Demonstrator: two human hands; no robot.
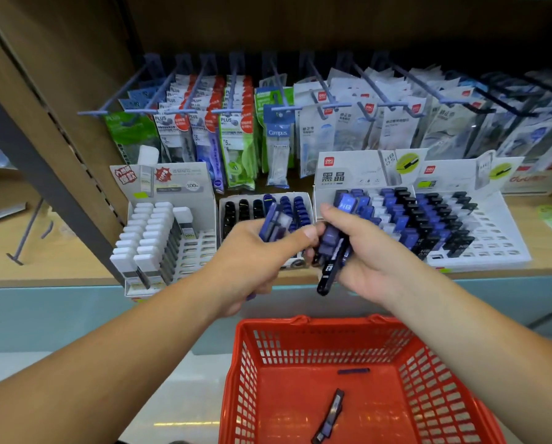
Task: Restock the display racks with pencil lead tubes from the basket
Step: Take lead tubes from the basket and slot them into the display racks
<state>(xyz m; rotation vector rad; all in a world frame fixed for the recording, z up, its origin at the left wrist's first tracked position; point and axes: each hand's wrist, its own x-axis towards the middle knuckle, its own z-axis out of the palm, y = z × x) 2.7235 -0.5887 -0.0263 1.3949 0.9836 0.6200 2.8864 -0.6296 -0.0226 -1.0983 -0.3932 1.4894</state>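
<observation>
The left hand [255, 254] is curled round a small clutch of blue tubes [276, 223], caps up, their long axes leaning up and away toward the shelf; its thumb reaches across to the other hand's load, though whether it touches there I cannot tell. The right hand [367, 254] grips a second bundle [330, 243], fingers wrapped round the middle, the tubes standing roughly upright. One blue tube marked HB [345, 205] sticks out above the fingers, and a dark tube [327, 278] hangs lowest, its bottom end pointing down toward the red basket [245, 363]. Both hands are together over the front edge of the wooden shelf [543, 219], just in front of the middle rack [261, 205] and the wide rack [428, 219] of black and blue tubes to its right. How many tubes either hand has is hard to say: fingers cover most of them and the blue ones are blurred. In the basket below, a black tube [332, 415] lies on the floor, running from near left to far right, and a blue one [353, 371] lies crosswise by the far wall. The basket's near side is cut off, and the hands hide the middle rack's front rows. To the left stands a white-capped rack [159, 241]; packets [332, 123] hang on hooks behind.
</observation>
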